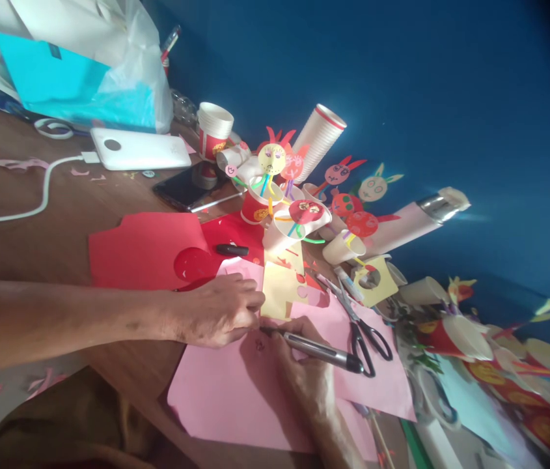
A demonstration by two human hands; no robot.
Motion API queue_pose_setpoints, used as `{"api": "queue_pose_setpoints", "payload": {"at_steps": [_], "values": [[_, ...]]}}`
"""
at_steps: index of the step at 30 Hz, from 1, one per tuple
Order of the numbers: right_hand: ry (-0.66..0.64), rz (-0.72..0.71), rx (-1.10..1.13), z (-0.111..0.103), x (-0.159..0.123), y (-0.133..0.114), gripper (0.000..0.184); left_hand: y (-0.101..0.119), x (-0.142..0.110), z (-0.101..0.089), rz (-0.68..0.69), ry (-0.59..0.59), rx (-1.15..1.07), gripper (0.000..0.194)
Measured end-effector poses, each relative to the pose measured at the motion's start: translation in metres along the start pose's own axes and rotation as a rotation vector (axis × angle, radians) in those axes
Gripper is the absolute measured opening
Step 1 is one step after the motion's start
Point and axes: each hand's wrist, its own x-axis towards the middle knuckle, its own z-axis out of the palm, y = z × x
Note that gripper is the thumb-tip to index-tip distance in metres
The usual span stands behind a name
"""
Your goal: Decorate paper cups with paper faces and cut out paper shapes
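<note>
Right at the near edge of the wooden table (74,312), here's the action: the right hand (304,381) has its fingers clamped firmly around a silver-and-black marker pen (316,348), tip down at a big sheet of pink paper (226,410), just above a small inked mark (259,346). Alongside comes the left hand (219,311), fingers together and pressed down on the pink paper, gripping nothing, its fingertips right beside the pen's tip.

Moving out across the sheet, a yellow paper cutout (278,290) lies just past those fingers, and black-handled scissors (365,342) rest on the pink paper toward the right, blades pointing away. On the left, a red paper sheet (142,251) spreads across the wood, with a black marker (232,249) lying on a second red piece beside it.

Further up, there's a cluster of paper-cup figures (299,208) with bright paper faces and straw limbs, crowded in front of a blue wall (450,85). Over toward the far-left corner of the table sit a white power bank (138,148) with its white cable (45,195), a black smartphone (189,187), and a stack of paper cups (215,127).
</note>
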Motion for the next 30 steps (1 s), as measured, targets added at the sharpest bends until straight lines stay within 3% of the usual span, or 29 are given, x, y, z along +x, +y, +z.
{"api": "queue_pose_setpoints", "payload": {"at_steps": [23, 30], "values": [[0.064, -0.018, 0.038, -0.0016, -0.0001, -0.0075, 0.007, 0.0009, 0.0008, 0.0011, -0.012, 0.012, -0.004, 0.022], [0.028, -0.025, -0.118, -0.0037, -0.0001, -0.0037, 0.010, 0.0009, 0.0012, 0.0013, -0.003, 0.011, 0.005, 0.027]]}}
